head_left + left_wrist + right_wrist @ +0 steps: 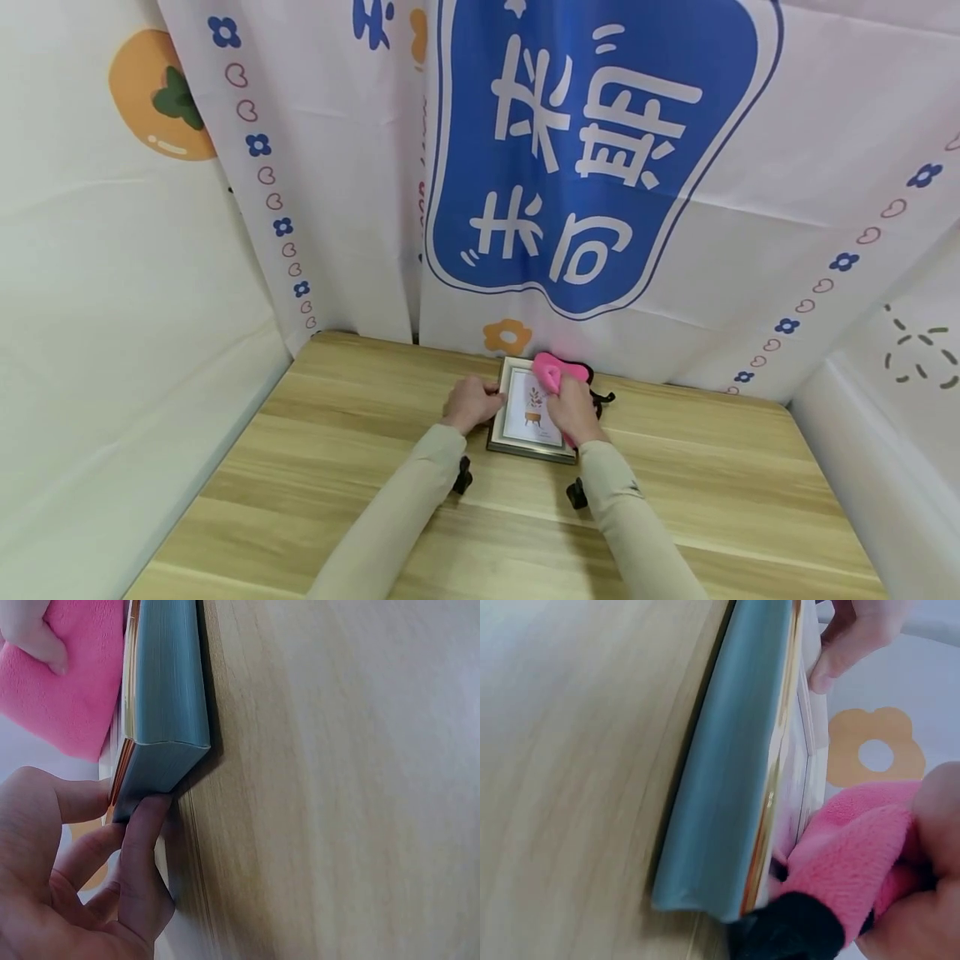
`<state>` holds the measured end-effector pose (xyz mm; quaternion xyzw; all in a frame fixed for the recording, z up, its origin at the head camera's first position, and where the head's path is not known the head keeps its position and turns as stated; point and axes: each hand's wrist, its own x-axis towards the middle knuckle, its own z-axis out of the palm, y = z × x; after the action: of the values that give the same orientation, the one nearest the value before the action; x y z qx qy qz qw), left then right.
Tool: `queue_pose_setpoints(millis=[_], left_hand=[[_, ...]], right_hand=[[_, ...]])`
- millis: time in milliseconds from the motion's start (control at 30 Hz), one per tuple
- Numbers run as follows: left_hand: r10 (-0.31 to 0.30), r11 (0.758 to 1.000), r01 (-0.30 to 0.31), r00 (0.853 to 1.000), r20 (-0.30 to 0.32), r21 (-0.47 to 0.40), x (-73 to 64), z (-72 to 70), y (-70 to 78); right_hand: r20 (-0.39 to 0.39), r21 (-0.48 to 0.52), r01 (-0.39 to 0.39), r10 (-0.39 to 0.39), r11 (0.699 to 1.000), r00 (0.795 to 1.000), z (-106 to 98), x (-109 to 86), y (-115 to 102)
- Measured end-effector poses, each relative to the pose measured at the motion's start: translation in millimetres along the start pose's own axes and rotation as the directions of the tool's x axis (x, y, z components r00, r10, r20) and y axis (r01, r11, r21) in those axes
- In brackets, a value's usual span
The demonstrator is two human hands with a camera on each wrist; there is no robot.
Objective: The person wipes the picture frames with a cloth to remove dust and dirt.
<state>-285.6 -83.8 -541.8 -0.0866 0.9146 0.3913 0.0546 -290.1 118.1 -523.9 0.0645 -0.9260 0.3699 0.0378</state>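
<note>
A framed picture (534,408) of a potted plant, with a silvery-gold rim and blue-grey sides, lies face up near the table's back edge. My left hand (471,403) grips its left edge, thumb at the front rim and fingers against the side, as the left wrist view shows. A fuzzy pink cloth (550,368) is bunched in my right hand (573,410), which holds it over the right part of the frame's face. In the right wrist view a black piece (787,930) sits by the cloth (862,840) at the frame's corner.
Black strap-like bits (602,400) lie right of the frame. The wood-grain table (337,442) meets a printed white curtain (360,283) at the back. Small black devices (462,475) are at the wrists. White sheets hang on both sides.
</note>
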Motion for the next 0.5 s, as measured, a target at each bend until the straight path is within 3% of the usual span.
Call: queue_pose_setpoints(millis=[500], left_hand=[[0.017,1.0,-0.017,1.0,-0.017,0.006,-3.9,-1.1,3.4]], right_hand=[[0.039,-0.082,-0.049,0.052,0.995,0.998,14.6,6.9,-9.5]])
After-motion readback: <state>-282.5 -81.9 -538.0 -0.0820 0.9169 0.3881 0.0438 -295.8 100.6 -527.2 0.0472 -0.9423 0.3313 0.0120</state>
